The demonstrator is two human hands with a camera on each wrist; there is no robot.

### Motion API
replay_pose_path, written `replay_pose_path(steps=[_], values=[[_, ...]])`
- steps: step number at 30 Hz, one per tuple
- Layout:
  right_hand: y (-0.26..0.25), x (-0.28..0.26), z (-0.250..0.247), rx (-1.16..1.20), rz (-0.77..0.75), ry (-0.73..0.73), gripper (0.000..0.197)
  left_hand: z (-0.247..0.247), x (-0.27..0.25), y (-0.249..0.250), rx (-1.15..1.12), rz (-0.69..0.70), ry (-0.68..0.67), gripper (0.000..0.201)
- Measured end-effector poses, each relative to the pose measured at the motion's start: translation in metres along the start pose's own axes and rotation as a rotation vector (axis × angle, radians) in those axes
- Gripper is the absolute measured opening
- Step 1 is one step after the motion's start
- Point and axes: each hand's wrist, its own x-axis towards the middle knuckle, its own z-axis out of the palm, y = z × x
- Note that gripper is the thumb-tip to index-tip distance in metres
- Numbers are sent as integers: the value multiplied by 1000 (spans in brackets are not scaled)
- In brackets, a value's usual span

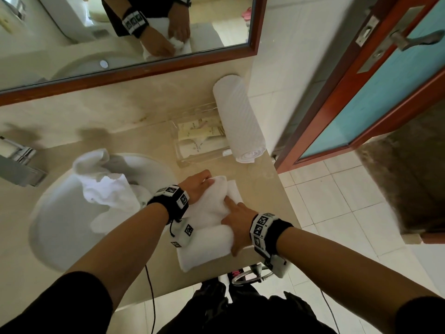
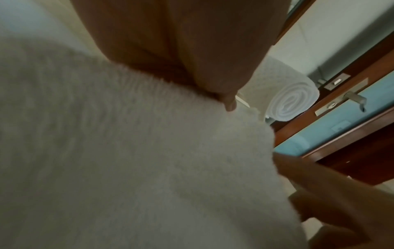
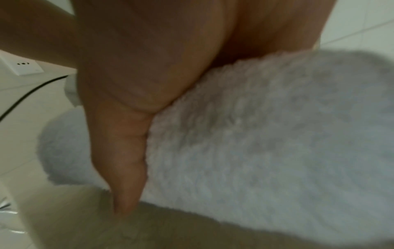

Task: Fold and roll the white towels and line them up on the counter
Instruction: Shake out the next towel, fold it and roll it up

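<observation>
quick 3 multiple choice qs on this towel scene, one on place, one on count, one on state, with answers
1. Where do the crumpled towels lie?
A in the sink
B on the floor
C on the door handle

2. How many finished rolled towels lie on the counter?
A none
B one
C three

3. What state is the towel under the hands in?
A hanging
B spread flat
C partly rolled

Answers:
1 A, they are heaped in the sink.
2 B, only one rolled towel lies by the wall.
3 C, the left hand and right hand grip the partly rolled towel.

towels [image 1: 212, 213] white | counter [image 1: 120, 121] beige | mirror frame [image 1: 144, 71] reddish-brown | door panel [image 1: 385, 92] turquoise
</observation>
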Motion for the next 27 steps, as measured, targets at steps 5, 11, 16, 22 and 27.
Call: replay_pose_path(steps=[5, 11, 16, 22, 27], values=[[-3, -8, 14, 3, -3, 101, 70, 2, 6, 12, 175, 3, 3, 28], [-9, -9, 7, -222, -105, 95, 82, 10, 7, 20, 391, -96, 96, 39], [-13, -3, -1, -218, -80, 20, 88, 6, 11, 20, 422, -121, 81, 39], [-13, 2, -8, -306, -91, 44, 80, -12, 0, -28, 278, -168, -16, 52], [-5, 0, -3, -312, -92, -39, 93, -22, -27, -66, 212, -181, -75, 34]])
